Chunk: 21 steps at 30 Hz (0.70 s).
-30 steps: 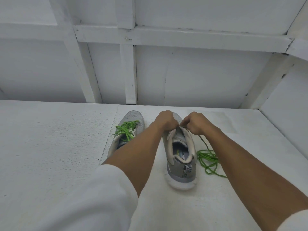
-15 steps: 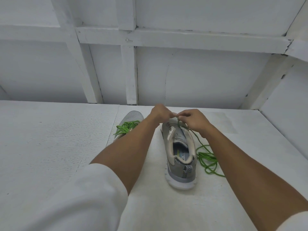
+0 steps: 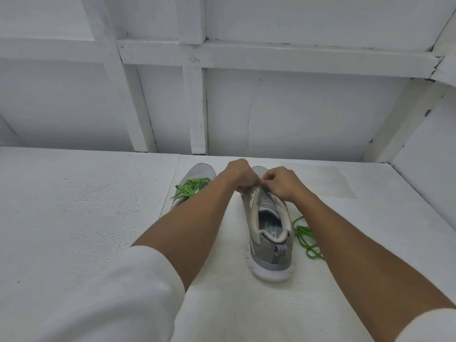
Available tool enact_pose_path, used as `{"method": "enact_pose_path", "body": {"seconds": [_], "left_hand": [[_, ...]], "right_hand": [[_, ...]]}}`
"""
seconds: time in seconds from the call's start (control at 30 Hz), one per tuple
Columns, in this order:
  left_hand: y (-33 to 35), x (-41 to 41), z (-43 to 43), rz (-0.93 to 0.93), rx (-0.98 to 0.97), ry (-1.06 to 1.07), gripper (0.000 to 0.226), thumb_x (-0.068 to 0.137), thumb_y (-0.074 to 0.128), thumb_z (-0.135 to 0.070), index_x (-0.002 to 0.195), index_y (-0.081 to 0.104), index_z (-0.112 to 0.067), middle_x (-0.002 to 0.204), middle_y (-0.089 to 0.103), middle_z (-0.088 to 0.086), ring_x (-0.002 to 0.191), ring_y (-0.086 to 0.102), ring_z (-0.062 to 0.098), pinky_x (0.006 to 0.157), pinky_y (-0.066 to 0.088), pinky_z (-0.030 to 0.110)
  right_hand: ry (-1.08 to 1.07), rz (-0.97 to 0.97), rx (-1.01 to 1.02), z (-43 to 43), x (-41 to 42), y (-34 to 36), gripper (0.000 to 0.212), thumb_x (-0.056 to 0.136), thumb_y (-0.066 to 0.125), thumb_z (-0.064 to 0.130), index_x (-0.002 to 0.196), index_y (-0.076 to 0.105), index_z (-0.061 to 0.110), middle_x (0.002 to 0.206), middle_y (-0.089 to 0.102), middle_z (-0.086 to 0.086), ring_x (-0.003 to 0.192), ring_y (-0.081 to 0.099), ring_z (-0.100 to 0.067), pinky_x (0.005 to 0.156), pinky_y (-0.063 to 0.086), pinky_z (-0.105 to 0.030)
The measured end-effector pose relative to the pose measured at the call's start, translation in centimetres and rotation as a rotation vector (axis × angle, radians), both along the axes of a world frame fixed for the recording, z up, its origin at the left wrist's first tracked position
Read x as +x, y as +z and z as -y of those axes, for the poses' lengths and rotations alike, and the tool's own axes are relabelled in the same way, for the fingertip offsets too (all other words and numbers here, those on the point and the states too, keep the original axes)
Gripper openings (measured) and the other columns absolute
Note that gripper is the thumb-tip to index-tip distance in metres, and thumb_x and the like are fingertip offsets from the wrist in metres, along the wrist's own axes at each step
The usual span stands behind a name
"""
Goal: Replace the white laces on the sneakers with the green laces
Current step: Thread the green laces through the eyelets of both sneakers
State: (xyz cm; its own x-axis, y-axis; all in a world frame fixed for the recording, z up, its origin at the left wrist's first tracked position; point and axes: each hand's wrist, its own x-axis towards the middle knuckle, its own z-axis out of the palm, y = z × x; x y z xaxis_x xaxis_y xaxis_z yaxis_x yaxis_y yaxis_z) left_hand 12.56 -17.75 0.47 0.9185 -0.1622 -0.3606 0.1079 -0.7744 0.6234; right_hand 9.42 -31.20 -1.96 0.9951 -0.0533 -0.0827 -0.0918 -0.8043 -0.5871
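Note:
Two grey sneakers stand side by side on the white surface, toes pointing away from me. The left sneaker is laced with a green lace and my left forearm hides its heel. The right sneaker has its collar open toward me. My left hand and my right hand meet over its eyelet area, fingers curled and pinching at the upper edge. A loose green lace lies coiled on the right of this shoe and runs up under my right hand. What the fingertips hold is hidden.
The white textured surface ends at a white wall with wooden battens right behind the shoes. A side wall closes in at the right. A faint stained patch marks the surface beside my right hand.
Both hands dropped a little, back down onto the right sneaker's eyelet area. The stretch of green lace visible between my right hand and the coil has shortened.

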Motion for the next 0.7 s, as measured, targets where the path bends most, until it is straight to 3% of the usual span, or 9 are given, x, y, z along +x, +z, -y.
{"method": "enact_pose_path", "body": {"seconds": [0.07,0.23,0.33,0.53,0.7], "left_hand": [[-0.1,0.2,-0.3,-0.024,-0.023,0.026,0.022,0.085,0.060,-0.010,0.064,0.056,-0.007,0.051,0.061,0.006,0.045,0.061,0.017,0.048,0.052,0.021],[-1.1,0.5,-0.9,-0.140,-0.188,0.112,0.012,0.085,0.059,0.003,0.074,0.061,0.000,0.071,0.064,0.016,0.062,0.063,0.024,0.081,0.059,0.039],[-1.3,0.4,-1.1,-0.164,-0.230,0.135,0.011,0.087,0.059,0.004,0.076,0.062,0.001,0.077,0.065,0.017,0.066,0.063,0.025,0.089,0.057,0.040],[-1.3,-0.1,-1.0,-0.174,-0.294,0.164,0.011,0.089,0.054,0.005,0.081,0.061,0.001,0.078,0.062,0.017,0.065,0.061,0.024,0.088,0.057,0.039],[-1.4,-0.5,-1.2,-0.167,-0.367,0.191,0.010,0.087,0.057,0.004,0.079,0.063,0.002,0.075,0.065,0.015,0.059,0.061,0.020,0.074,0.059,0.031]], "right_hand": [[0.019,-0.008,-0.027,-0.2,0.0,-0.2,0.012,0.091,0.061,0.018,0.087,0.071,0.016,0.100,0.071,-0.007,0.091,0.061,-0.020,0.074,0.039,-0.023],[0.038,-0.008,-0.064,-0.4,-0.1,-0.3,0.013,0.090,0.060,0.018,0.091,0.072,0.014,0.102,0.071,-0.008,0.094,0.061,-0.022,0.075,0.040,-0.023],[0.058,-0.003,-0.103,-0.6,-0.2,-0.3,0.016,0.092,0.059,0.020,0.094,0.072,0.012,0.103,0.070,-0.008,0.096,0.060,-0.023,0.075,0.040,-0.023],[0.044,0.022,-0.182,-1.3,-0.4,-0.5,0.017,0.092,0.055,0.019,0.091,0.070,0.011,0.103,0.068,-0.010,0.098,0.059,-0.026,0.076,0.044,-0.026],[0.021,0.067,-0.229,-2.1,-0.4,-0.7,0.012,0.091,0.056,0.022,0.081,0.063,0.022,0.100,0.068,-0.009,0.093,0.060,-0.029,0.075,0.046,-0.031]]}}
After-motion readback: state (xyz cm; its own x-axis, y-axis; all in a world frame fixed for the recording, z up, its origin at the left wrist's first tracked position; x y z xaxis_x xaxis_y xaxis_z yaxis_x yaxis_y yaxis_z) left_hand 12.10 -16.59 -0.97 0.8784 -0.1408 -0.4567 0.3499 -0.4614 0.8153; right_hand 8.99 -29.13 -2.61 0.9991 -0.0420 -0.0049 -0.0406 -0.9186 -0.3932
